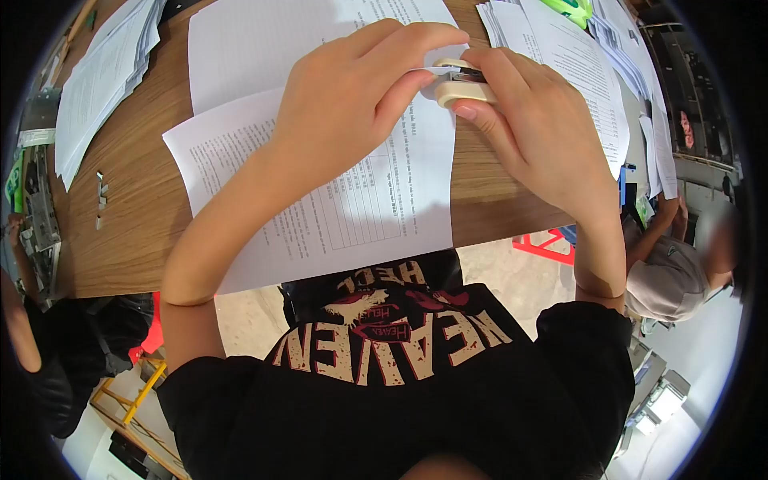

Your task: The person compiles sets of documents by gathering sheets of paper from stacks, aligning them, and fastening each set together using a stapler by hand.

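Printed sheets (320,208) lie on the wooden table in front of me, one of them reaching past the near edge. My right hand (528,112) is wrapped round a cream-coloured stapler (464,94), whose jaws face left over the sheets' right edge. My left hand (352,88) is just left of the stapler, with thumb and index finger close together at the paper's edge by the jaws. The paper between those fingertips is mostly hidden.
Paper stacks lie at the left (108,88) and right (572,88) of the wooden table (136,232). Staple strips (102,200) rest at left. A green packet (570,10) is at the top right. Other people sit at both sides; a red stool (546,245) is below the table.
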The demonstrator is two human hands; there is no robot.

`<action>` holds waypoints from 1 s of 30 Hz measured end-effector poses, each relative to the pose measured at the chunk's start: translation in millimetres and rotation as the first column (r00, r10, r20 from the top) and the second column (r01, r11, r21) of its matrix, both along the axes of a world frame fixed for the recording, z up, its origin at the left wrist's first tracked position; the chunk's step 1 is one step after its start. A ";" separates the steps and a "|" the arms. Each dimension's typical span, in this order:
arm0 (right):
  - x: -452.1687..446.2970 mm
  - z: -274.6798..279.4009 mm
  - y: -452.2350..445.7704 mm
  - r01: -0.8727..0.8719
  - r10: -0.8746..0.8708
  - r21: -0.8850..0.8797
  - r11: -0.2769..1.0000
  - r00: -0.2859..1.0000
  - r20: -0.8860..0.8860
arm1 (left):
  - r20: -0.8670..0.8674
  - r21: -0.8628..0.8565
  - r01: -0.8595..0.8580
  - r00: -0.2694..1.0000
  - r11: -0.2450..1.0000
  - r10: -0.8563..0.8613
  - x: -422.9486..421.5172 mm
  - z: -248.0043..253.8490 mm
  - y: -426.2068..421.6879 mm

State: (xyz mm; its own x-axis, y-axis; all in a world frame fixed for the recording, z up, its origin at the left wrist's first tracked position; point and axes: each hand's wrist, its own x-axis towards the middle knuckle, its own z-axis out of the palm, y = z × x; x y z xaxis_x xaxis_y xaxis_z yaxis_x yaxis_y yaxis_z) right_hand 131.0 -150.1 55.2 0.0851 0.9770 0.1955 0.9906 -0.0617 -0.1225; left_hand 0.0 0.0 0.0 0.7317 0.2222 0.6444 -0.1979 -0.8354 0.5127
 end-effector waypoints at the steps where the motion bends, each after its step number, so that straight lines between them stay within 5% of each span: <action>1: 0.3 0.4 0.2 -0.007 0.007 0.001 1.000 1.000 0.003 | -0.002 -0.003 0.003 1.000 1.000 -0.003 0.1 0.2 -0.3; 9: 0.6 1.9 0.1 -0.004 0.004 -0.007 1.000 0.999 -0.036 | -0.005 -0.005 0.013 1.000 1.000 -0.013 0.7 -3.7 3.0; 12: 6.5 -6.2 -9.8 0.054 -0.032 0.084 0.995 0.970 -0.243 | 0.081 0.014 0.011 0.997 1.000 -0.013 1.2 -2.5 9.7; 14: 8.8 -21.1 -21.8 0.216 -0.206 0.019 0.976 0.950 -0.235 | -0.198 -0.172 -0.044 0.980 0.984 0.009 -6.4 14.6 11.3; 15: 7.2 -32.5 -26.6 0.215 -0.202 0.027 0.976 0.950 -0.239 | -0.201 -0.163 -0.046 0.980 0.986 0.012 -7.3 16.5 16.7; 21: -0.6 -68.6 -42.1 0.286 -0.283 0.009 0.958 0.954 -0.095 | -0.092 -0.248 -0.034 0.996 0.968 0.012 -19.6 55.2 32.7; 23: -2.9 -54.3 -41.0 0.260 -0.237 0.252 0.932 0.964 -0.119 | 0.054 -0.473 -0.080 0.991 0.877 0.119 -27.5 67.2 39.2; 24: 2.6 -51.9 -45.7 0.248 -0.177 0.261 0.933 0.948 -0.266 | 0.105 -0.540 -0.084 0.980 0.838 0.166 -32.6 74.7 41.3; 25: -0.7 -54.6 -45.8 0.230 -0.158 0.277 0.933 0.953 -0.258 | 0.186 -0.493 -0.049 0.969 0.869 0.160 -41.4 88.7 40.3; 26: -5.2 -62.0 -45.9 0.200 0.194 0.406 0.892 0.642 -0.742 | 0.232 -0.457 -0.040 0.959 0.888 0.163 -46.9 97.2 38.9; 27: -10.4 -69.1 -45.2 0.242 0.507 0.504 0.829 0.051 -0.860 | 0.277 -0.420 -0.035 0.947 0.907 0.165 -52.3 105.7 37.5; 29: -20.9 -78.8 -37.2 0.137 0.561 0.548 0.825 -0.077 -0.825 | 0.435 -0.520 0.120 0.889 0.846 0.141 -55.1 112.7 33.3; 30: -25.5 -77.9 -30.0 0.086 0.534 0.541 0.837 0.094 -0.840 | 0.497 -0.515 0.170 0.858 0.840 0.131 -55.2 114.5 31.5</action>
State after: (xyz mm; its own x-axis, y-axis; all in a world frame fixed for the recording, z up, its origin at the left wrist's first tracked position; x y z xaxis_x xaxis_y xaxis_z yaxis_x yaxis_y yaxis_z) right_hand 105.5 -180.0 -22.7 0.2863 0.8387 0.4633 -0.0333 0.4920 -0.8700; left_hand -55.2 31.5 114.5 0.3525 0.6217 0.6995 -0.5605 -0.4583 0.6898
